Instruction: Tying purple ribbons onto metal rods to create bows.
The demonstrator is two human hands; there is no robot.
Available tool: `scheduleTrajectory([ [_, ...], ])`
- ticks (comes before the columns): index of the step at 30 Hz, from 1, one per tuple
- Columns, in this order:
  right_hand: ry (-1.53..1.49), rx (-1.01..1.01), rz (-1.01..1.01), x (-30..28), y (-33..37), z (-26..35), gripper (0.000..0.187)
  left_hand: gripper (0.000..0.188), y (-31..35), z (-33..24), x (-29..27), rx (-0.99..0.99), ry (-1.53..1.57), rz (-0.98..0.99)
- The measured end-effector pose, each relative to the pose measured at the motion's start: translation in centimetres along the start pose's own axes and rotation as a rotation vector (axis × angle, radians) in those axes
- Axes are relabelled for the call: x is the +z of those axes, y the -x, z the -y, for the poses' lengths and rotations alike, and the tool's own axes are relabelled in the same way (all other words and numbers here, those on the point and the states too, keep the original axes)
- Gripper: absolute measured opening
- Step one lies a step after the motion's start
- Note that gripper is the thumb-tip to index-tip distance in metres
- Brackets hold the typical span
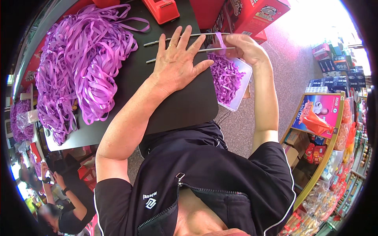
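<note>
My left hand (177, 65) lies flat with fingers spread over two thin metal rods (151, 60), pressing them against the dark tabletop. The rods run side by side and stick out past the table's right edge. A purple ribbon (220, 42) is looped across both rods near their right ends. My right hand (249, 48) is there, its fingers curled together and partly blurred, and it seems to pinch the ribbon. Below the rods' ends, a white plastic bin (246, 80) holds many short purple ribbon pieces (226, 78).
A big heap of purple ribbon (86, 59) covers the left of the dark table (177, 114). A red tape dispenser (162, 11) and red cartons (256, 15) stand at the back. Packed shelves (327, 157) line the right. Another person (69, 196) sits at lower left.
</note>
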State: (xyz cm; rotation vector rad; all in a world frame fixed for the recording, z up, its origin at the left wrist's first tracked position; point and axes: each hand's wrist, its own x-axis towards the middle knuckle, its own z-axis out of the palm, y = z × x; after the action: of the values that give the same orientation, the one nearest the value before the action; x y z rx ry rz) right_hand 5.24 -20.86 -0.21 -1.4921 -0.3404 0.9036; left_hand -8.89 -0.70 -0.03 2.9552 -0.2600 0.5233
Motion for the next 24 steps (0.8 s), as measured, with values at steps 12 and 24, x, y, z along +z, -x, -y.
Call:
scheduleTrajectory([
  [12,-0.068,-0.109,-0.095,0.0,-1.8,0.0,0.027,0.068,-0.1,0.0,-0.2,-0.031,-0.030,0.071],
  [24,1.033,-0.065,-0.653,-5.0,-1.5,-19.4,0.043,0.067,0.7,0.9,-0.2,-0.067,0.012,0.038],
])
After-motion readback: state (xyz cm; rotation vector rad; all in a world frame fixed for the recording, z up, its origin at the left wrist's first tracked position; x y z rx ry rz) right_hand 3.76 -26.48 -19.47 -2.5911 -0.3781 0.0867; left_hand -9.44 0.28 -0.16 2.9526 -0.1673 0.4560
